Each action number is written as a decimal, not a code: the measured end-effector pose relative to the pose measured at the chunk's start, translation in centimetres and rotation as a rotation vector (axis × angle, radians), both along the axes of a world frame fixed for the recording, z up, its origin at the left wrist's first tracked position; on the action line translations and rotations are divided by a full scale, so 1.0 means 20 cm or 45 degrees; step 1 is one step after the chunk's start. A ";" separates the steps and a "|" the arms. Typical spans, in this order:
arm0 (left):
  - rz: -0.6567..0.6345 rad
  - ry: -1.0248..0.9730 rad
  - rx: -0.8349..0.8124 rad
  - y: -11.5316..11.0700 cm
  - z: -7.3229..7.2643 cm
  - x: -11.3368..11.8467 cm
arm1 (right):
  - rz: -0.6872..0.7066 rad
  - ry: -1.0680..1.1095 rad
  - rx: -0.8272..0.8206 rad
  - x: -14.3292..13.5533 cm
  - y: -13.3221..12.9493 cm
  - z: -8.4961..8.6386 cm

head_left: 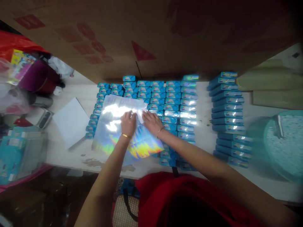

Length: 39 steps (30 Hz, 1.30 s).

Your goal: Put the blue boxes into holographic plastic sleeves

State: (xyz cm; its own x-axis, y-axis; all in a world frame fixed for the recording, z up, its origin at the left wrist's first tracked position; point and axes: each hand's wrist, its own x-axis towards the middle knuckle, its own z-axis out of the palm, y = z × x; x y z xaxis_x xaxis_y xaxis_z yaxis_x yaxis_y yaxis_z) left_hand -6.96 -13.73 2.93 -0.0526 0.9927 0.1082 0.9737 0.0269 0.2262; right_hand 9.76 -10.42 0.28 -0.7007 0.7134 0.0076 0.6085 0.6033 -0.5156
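Note:
A shiny holographic sheet [113, 107] lies over rows of small blue boxes [172, 100]. A second holographic sheet [146, 146] overlaps it at an angle, with rainbow streaks along its lower edge. My left hand [128, 123], with a gold bracelet at the wrist, has its fingers bent together on the sheets near their middle. Just right of it, my right hand [152, 122] rests on the upper edge of the sheets, fingers stretched out toward the left hand. Motion blur and glare hide the exact contact at the fingertips.
A large cardboard box [113, 41] walls off the back. More blue boxes [228, 116] stand stacked at the right, beside a turquoise tub [258, 143] holding pale bits and a scoop [279, 126]. White sheets [71, 123] and a scale [44, 118] are at the left.

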 end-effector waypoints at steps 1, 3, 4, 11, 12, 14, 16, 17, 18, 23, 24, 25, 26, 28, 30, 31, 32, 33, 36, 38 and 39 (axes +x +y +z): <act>0.007 -0.020 0.013 -0.03 0.02 0.02 | 0.004 0.007 0.002 0.00 0.00 -0.01; 0.017 -0.080 0.025 -0.11 0.09 0.06 | 0.014 0.022 -0.013 0.00 0.02 -0.01; 0.028 -0.126 0.032 -0.17 0.14 0.09 | 0.017 0.030 -0.033 0.00 0.02 0.00; 0.691 -1.080 0.286 -0.52 0.53 0.41 | -0.364 0.611 -0.554 0.18 -0.14 0.22; 0.768 -1.273 0.274 -0.54 0.56 0.47 | -0.421 0.723 -0.738 0.25 -0.20 0.26; 0.855 -1.564 0.218 -0.58 0.59 0.58 | -0.475 0.883 -1.096 0.39 -0.36 0.34; 0.894 -1.722 0.119 -0.60 0.57 0.69 | -0.548 0.979 -1.285 0.56 -0.50 0.40; 0.903 -1.772 0.041 -0.62 0.55 0.75 | -0.617 1.011 -1.305 0.64 -0.55 0.43; 0.906 -1.810 -0.045 -0.64 0.52 0.81 | -0.702 1.030 -1.294 0.72 -0.60 0.45; 0.837 -1.902 -0.281 -0.70 0.38 1.08 | -1.072 0.952 -1.046 1.10 -0.70 0.46; 0.817 -1.929 -0.292 -0.71 0.37 1.12 | -1.155 0.925 -0.996 1.15 -0.71 0.45; 0.799 -1.958 -0.307 -0.71 0.37 1.16 | -1.227 0.903 -0.985 1.19 -0.72 0.43; 0.784 -1.986 -0.327 -0.70 0.37 1.19 | -1.277 0.891 -1.018 1.22 -0.74 0.41; 0.772 -2.022 -0.371 -0.70 0.36 1.24 | -1.266 0.887 -1.172 1.25 -0.77 0.38; 0.774 -1.996 -0.397 -0.70 0.33 1.27 | -1.200 0.914 -1.253 1.26 -0.80 0.36; 0.772 -1.964 -0.404 -0.70 0.30 1.28 | -1.182 0.927 -1.232 1.26 -0.82 0.36; 0.762 -1.919 -0.413 -0.70 0.27 1.29 | -1.174 0.931 -1.187 1.26 -0.82 0.34; 0.743 -1.859 -0.419 -0.71 0.24 1.29 | -1.171 0.922 -1.130 1.26 -0.83 0.33; 0.607 -1.590 -0.392 -0.71 0.15 1.29 | -1.118 0.788 -0.907 1.27 -0.82 0.26; 0.471 -1.329 -0.333 -0.71 0.11 1.29 | -1.066 0.639 -0.733 1.29 -0.81 0.20; 0.415 -1.191 -0.307 -0.71 0.10 1.28 | -1.047 0.566 -0.659 1.29 -0.81 0.17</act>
